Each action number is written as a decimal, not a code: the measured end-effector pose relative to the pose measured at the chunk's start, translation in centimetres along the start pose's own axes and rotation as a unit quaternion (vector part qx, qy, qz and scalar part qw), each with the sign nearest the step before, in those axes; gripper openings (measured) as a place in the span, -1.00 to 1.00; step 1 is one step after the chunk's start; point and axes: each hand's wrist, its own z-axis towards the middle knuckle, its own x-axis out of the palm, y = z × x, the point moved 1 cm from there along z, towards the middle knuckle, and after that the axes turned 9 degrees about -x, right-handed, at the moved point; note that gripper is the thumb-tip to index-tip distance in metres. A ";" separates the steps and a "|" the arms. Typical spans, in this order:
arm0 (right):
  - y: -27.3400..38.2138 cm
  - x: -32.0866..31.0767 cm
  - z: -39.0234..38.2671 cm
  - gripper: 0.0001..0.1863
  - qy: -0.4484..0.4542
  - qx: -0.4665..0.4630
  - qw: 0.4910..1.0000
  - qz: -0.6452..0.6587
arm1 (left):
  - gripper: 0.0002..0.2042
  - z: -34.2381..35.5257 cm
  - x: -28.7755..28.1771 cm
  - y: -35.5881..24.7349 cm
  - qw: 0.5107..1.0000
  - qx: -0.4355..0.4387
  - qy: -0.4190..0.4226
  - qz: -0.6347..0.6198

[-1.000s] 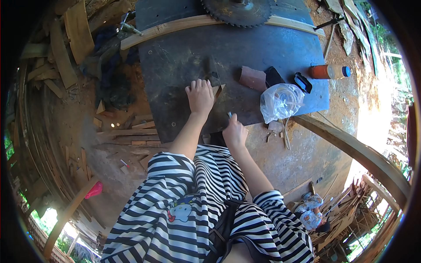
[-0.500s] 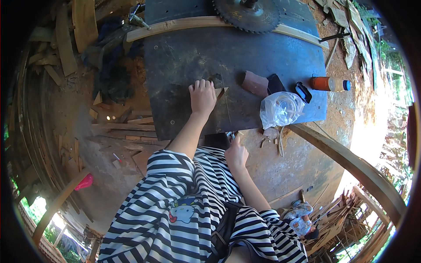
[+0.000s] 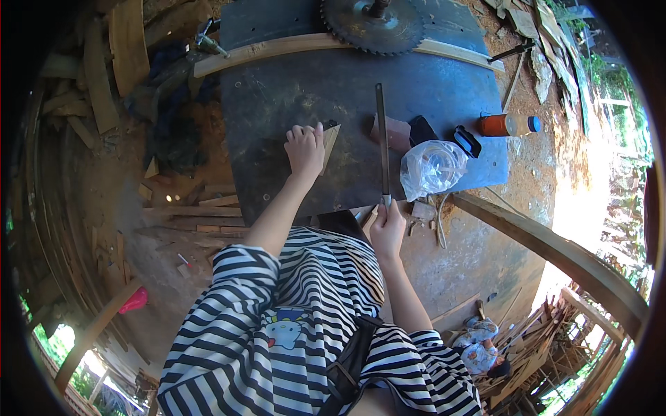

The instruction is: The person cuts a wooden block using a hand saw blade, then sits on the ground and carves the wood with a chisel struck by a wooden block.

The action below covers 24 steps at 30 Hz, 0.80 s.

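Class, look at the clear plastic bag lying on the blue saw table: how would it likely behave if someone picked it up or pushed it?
The clear plastic bag looks crumpled and thin, so it is probably floppy and light. It would likely deform or slide on the blue saw table rather than roll.

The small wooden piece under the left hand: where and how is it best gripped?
Grip the small wooden piece by its long side edges, coming from above on the person's side. It lies flat on the blue metal table, with the left hand pressing on its left part, so only its right, tapering edge is free; the fingers probably pinch best there.
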 end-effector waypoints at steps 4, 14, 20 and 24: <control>0.5 -0.8 -0.4 -0.93 -0.023 0.017 0.998 0.063 | -0.35 -1.2 -2.4 -0.6 0.986 0.065 0.127 0.087; 0.5 0.1 0.3 -0.91 -0.040 0.010 0.993 0.109 | -0.41 -4.1 -5.2 -1.7 0.965 0.246 0.030 0.085; 0.1 0.7 -0.2 -0.86 -0.034 0.032 0.992 0.115 | -0.50 -4.8 -5.0 1.4 0.936 0.320 0.000 0.149; -0.5 1.2 -1.0 -0.85 -0.022 0.042 0.992 0.114 | -0.49 -5.8 -4.4 3.2 0.929 0.332 0.019 0.165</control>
